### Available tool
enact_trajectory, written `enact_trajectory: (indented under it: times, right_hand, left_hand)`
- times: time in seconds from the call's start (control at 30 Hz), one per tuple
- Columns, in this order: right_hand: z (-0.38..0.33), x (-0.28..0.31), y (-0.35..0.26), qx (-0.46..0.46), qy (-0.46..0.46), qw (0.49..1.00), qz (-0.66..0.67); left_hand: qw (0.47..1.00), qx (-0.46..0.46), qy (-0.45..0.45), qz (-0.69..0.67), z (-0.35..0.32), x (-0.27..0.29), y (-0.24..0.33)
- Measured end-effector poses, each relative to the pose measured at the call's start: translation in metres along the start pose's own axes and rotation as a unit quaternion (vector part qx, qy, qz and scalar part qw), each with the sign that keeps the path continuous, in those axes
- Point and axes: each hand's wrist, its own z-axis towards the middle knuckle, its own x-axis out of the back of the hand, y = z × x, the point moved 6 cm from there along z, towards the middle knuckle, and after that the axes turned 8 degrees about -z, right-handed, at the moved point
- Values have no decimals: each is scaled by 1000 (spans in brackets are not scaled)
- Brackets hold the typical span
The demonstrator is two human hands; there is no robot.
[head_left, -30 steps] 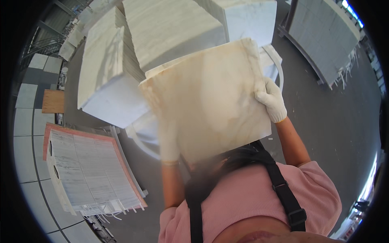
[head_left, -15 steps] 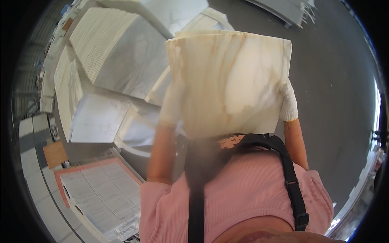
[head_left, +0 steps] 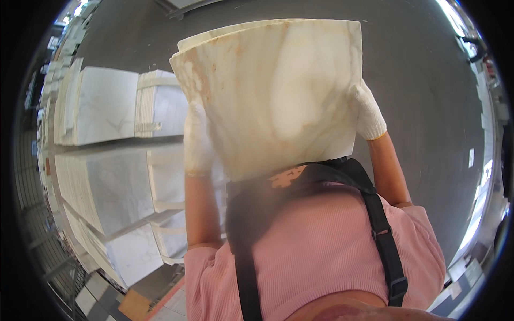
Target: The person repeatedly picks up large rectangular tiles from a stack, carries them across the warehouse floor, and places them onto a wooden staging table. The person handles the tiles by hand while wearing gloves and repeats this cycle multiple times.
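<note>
A small stack of marble-patterned tiles [head_left: 284, 91], cream with tan and grey veins, is held up in front of my chest. At least two tiles show at the far edge, the upper one slightly offset from the one under it. My left hand [head_left: 198, 139], in a white knit glove, grips the left edge and looks slightly blurred. On the right edge my right hand [head_left: 369, 112], gloved the same way, has its thumb on the top face. The fingers of both hands are mostly hidden under the tiles. The near edge rests close to my black apron [head_left: 267, 198].
Several stacks of white and grey marble-look tiles [head_left: 107, 104] stand on the left, some with pale bands [head_left: 160, 81]. A brown board [head_left: 134, 305] lies at the lower left. Grey floor [head_left: 423, 107] stretches along the right, and a pale platform edge [head_left: 182, 6] shows at the top.
My body has turned to the right with the tiles in both hands. The tile stacks now sit farther left and lower in view, and more grey floor shows ahead.
</note>
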Motion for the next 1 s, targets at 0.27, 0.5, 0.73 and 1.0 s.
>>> enact_trajectory:
  times: [0.27,0.5,0.73,1.0]
  right_hand:
    - [-28,79,35,-96,222,958,155]
    - [-41,63,22,-34,286,945,152]
    - [-46,30,32,-44,328,932,149]
    - [-56,16,42,-22,363,922,132]
  left_hand:
    - [988,115,-99,27,65,-48,-16]
    - [959,167,-222,62,130,-57,-36]
    - [948,240,-199,67,162,-56,-50]
    - [879,294,-356,-116,172,-77,-49]
